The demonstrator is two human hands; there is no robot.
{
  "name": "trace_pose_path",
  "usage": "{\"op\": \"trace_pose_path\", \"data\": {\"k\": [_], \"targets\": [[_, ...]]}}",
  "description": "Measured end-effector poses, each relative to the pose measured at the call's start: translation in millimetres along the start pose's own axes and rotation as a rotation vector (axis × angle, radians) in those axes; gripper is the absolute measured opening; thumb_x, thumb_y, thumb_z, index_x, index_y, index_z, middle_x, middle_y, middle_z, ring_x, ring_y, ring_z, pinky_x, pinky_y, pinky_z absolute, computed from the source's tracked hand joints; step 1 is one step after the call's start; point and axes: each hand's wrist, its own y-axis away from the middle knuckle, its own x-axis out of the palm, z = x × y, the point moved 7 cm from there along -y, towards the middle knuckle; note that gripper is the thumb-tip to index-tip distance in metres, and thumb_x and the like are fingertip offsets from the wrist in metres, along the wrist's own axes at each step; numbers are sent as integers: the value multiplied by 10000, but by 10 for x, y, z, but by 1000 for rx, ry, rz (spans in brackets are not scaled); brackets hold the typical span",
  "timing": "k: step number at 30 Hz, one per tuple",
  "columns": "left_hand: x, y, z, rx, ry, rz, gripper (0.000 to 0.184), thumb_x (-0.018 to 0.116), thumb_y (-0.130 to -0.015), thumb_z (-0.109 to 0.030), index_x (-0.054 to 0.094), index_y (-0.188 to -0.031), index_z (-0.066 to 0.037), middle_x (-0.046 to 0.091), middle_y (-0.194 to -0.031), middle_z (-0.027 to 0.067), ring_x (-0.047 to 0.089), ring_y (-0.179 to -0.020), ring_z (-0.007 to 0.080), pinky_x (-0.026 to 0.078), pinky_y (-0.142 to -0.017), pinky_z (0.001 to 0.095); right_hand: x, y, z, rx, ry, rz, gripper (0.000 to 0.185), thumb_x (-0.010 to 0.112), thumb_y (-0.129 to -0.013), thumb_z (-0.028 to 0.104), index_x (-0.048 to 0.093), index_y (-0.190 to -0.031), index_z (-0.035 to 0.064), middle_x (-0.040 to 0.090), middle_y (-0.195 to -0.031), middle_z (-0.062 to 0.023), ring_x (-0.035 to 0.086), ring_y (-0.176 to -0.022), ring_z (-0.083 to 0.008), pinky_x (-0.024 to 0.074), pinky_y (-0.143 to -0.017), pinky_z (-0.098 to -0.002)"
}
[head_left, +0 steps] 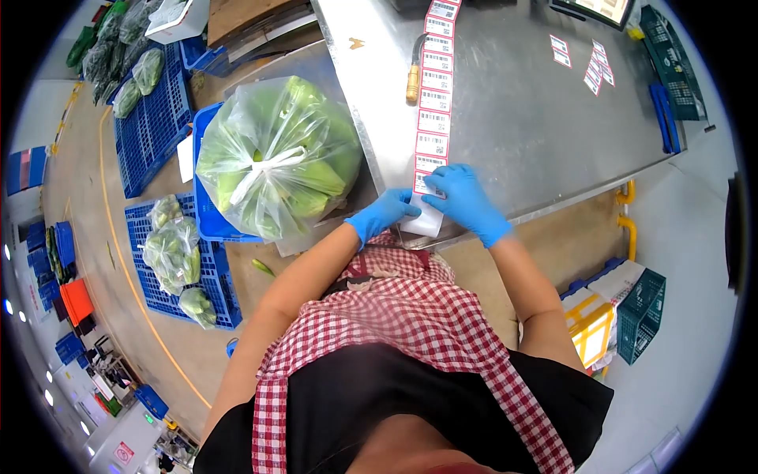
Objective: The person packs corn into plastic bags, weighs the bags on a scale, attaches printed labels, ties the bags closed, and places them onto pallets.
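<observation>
On the table [537,134], the label strip [434,101] reaches between left fingers [401,207] and right fingers [452,184], both pinching its near end.

Right of centre, a hand could pass over the steel surface [513,134] between the label strip [435,101] and the loose labels [594,73] at upper right. At centre left, the bag of green vegetables [276,162] stands in the way near the left hand [387,211]. The wooden-handled hooked knife [413,84] lies along the strip's left edge at upper centre; a screen [602,8] and a green crate [671,63] bound the upper right.
</observation>
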Motion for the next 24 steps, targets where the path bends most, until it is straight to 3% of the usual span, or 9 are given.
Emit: {"op": "trace_pose_path", "data": {"k": [5, 8, 10, 13, 16, 19, 20, 23, 24], "targets": [[-64, -31, 0, -14, -110, -68, 374, 584, -752, -5, 566, -1126, 11, 612, -990, 76, 557, -888, 142, 437, -819, 282, 366, -92, 57, -265, 151, 175, 139, 600, -698, 199, 600, -659, 66, 572, -692, -88, 550, -668, -240, 421, -695, -359], [-64, -86, -3, 17, -212, -76, 383, 601, -728, -2, 576, -1110, 9, 621, -979, 67, 555, -880, 154, 437, -817, 296, 441, -113, -73, -138, 151, 292, 150, 580, -712, 181, 604, -649, 48, 578, -681, -116, 554, -651, -272, 436, -650, -373], [-98, -158, 68, 72, -239, -80, 398, 616, -706, -12, 588, -1103, -10, 630, -950, 73, 556, -871, 158, 437, -817, 299, 696, 126, -700, 404, -276, 147, 172, 554, -762, 184, 642, -793, 40, 617, -746, -119, 585, -677, -224, 444, -640, -328], [-160, -200, 118, 32, -238, -102, 403, 613, -694, -41, 605, -1097, -34, 641, -921, 75, 573, -842, 163, 450, -799, 304, 875, 471, -1337, 1043, -1059, -34, 240, 544, -791, 209, 647, -783, -7, 631, -803, -64, 572, -692, -147, 448, -596, -306], [-205, -42, 66, 139, -381, -131, 401, 621, -696, -138, 608, -1083, -32, 646, -963, 133, 608, -840, 190, 467, -788, 314, 425, 382, -1772, 909, -687, -318, 251, 542, -829, 217, 634, -856, -15, 627, -819, -57, 523, -703, -98, 429, -627, -267], [-264, 272, -7, 264, -426, -245, 479, 700, -673, -374, 637, -1029, -60, 636, -966, 162, 603, -877, 296, 454, -801, 348, -236, -551, -909, 691, -434, -549, 240, 518, -866, 174, 633, -886, -35, 622, -754, -43, 533, -681, -111, 447, -618, -274], [-288, 568, -159, 255, -471, -344, 545, 686, -675, -489, 638, -1020, -71, 613, -1029, 148, 576, -936, 309, 445, -818, 367, -159, -894, -680, 604, -545, -459, 227, 530, -861, 166, 633, -901, -33, 628, -785, -53, 546, -716, -119, 445, -645, -277], [-710, 1067, -381, 370, -681, -683, 417, 636, -738, -326, 589, -1043, -46, 534, -1101, 156, 540, -972, 313, 439, -842, 375, 132, -1955, 384, -13, -450, -454, 181, 580, -817, 126, 634, -918, -15, 626, -857, -98, 581, -801, -186, 439, -716, -307], [-888, 1425, -506, 516, -643, -939, 351, 618, -730, -238, 584, -1016, -39, 532, -1056, 158, 527, -952, 329, 442, -821, 386, 258, -2274, 819, -92, -422, -422, 172, 589, -799, 118, 640, -913, 0, 621, -865, -108, 577, -814, -227, 439, -725, -326]]}}
